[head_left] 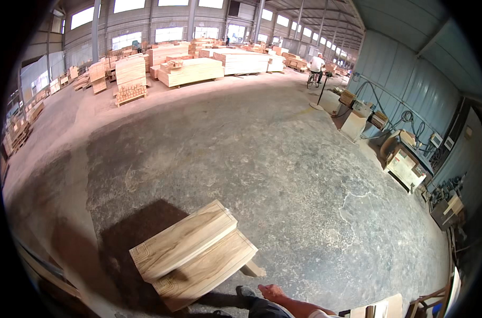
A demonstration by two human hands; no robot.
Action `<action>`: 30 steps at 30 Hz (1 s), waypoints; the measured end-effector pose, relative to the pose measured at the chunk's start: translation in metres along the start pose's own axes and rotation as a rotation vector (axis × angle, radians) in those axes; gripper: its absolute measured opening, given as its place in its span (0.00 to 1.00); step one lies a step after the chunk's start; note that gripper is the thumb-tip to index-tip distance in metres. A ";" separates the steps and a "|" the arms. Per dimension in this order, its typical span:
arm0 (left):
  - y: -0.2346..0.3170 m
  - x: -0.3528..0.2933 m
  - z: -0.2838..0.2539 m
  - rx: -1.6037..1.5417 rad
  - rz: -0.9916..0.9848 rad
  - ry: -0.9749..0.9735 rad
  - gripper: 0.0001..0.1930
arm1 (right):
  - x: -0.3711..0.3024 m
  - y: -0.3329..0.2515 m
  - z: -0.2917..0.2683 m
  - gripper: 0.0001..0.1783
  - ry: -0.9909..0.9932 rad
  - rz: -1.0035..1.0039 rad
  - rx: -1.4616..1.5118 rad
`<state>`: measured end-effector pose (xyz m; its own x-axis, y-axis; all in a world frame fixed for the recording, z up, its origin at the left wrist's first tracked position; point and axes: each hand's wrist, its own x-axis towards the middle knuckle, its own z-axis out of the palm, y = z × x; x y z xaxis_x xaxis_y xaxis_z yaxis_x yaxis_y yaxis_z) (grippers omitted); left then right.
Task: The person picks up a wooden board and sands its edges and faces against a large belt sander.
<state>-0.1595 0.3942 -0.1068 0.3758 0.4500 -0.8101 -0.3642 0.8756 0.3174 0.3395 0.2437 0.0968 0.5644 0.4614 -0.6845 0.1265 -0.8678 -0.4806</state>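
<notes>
My right hand (273,292) hangs low near my legs, its fingers curled in, and I see nothing in it. My left hand is out of the picture. Closest to the right hand are wooden boards in two stepped piles: a higher pile (185,238) at the far side and a lower pile (212,265) nearer to me. Dark line patterns mark some of their corners. A short wooden piece (253,269) sticks out beneath the lower pile, between it and my hand. The hand is apart from the boards.
Grey concrete floor (225,148) stretches ahead. Big stacks of timber (190,71) stand at the back. A person on a bicycle (316,66) is at the far right. Machines (408,164) and cables line the right wall; a pale panel (376,308) lies at the lower right.
</notes>
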 end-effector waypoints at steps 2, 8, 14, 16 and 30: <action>-0.002 0.003 -0.014 -0.077 -0.023 -0.162 0.26 | 0.005 0.012 0.008 0.33 0.046 -0.043 -0.035; -0.019 -0.017 -0.027 0.021 0.128 -0.216 0.25 | 0.022 0.014 -0.003 0.32 0.020 -0.137 -0.056; -0.069 -0.083 -0.025 0.575 0.319 0.141 0.20 | 0.025 0.000 -0.023 0.31 -0.068 -0.245 0.064; -0.096 -0.108 -0.022 0.881 0.393 0.025 0.18 | 0.027 0.008 -0.034 0.31 -0.054 -0.229 0.048; -0.187 -0.215 0.087 0.501 0.361 0.073 0.16 | 0.065 0.125 -0.070 0.29 0.062 -0.178 -0.076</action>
<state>-0.0986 0.1488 0.0509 0.2375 0.7351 -0.6349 -0.0063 0.6548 0.7558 0.4491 0.1525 0.0301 0.5764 0.5982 -0.5567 0.2882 -0.7863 -0.5465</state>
